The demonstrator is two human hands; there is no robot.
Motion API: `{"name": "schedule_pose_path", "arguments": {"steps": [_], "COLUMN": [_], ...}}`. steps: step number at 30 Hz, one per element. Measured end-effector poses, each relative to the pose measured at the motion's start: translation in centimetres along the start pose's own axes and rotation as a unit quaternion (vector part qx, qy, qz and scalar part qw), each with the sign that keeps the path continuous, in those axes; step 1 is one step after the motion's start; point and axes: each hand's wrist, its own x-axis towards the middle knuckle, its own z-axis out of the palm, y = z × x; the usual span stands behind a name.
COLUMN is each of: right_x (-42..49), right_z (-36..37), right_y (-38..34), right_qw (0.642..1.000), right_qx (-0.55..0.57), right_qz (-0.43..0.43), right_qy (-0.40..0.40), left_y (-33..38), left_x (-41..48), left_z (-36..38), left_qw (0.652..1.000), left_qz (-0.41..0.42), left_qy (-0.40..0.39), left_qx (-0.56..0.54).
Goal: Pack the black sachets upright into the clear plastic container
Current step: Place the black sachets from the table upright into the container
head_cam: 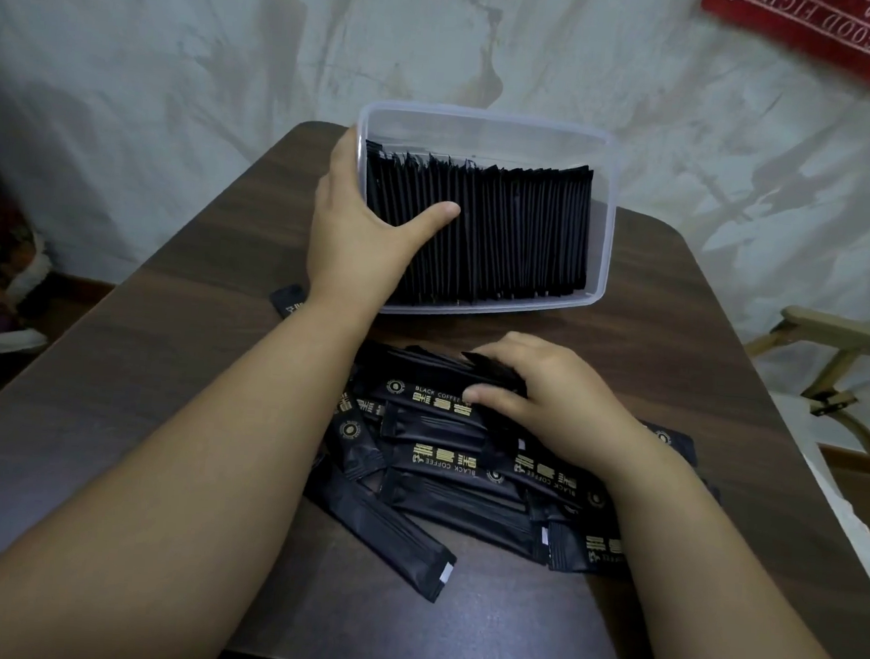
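Dark table (163, 361), pale wall (133, 51); left hand (357, 231) around container (602, 238), right hand (556, 399) around sachets (442, 489).

Matt black sachets (442, 484), clear smooth plastic container (601, 238), dark, seemingly wood-grain table (163, 361)

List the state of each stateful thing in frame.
clear plastic container: lidless, nearly full.
packed sachets: upright in a row.
loose sachets: flat, piled on table.
stray sachet: flat, apart from pile.
left hand: grips container's left end.
right hand: fingers curled round a sachet bundle.
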Motion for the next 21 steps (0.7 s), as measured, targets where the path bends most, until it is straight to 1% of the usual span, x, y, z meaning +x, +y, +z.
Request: {"name": "schedule_pose_path", "arguments": {"steps": [3, 7, 10, 12, 15, 19, 21], "right_x": [-0.3, -1.5, -2.2, -2.2, -1.7, -0.1, 0.9], "right_z": [-0.8, -2.3, -3.0, -3.1, -2.9, -3.6, -4.4], "right_y": [0.3, 0.8, 1.0, 1.0, 0.8, 0.6, 0.5], "right_qw": [1.0, 0.993, 0.979, 0.96, 0.912, 0.895, 0.894], "right_qx": [0.02, 0.114, 0.185, 0.254, 0.368, 0.39, 0.381], "right_qz": [0.001, 0.022, 0.04, 0.042, 0.066, 0.066, 0.064], "right_qy": [0.016, 0.03, 0.073, 0.107, 0.168, 0.208, 0.225], "left_y": [0.0, 0.1, 0.0, -0.1, 0.0, 0.1, 0.1], "left_x": [0.0, -0.1, 0.0, 0.0, 0.0, 0.0, 0.0], "left_z": [-0.1, 0.0, 0.0, 0.0, 0.1, 0.0, -0.1], "left_qw": [1.0, 1.0, 1.0, 1.0, 0.999, 1.0, 1.0], "left_qz": [0.0, -0.006, -0.008, -0.012, -0.021, -0.02, -0.016], "left_qy": [0.001, -0.001, -0.003, -0.004, -0.007, -0.001, -0.001], "left_qx": [0.0, -0.003, -0.011, -0.02, -0.024, -0.013, -0.011]}}
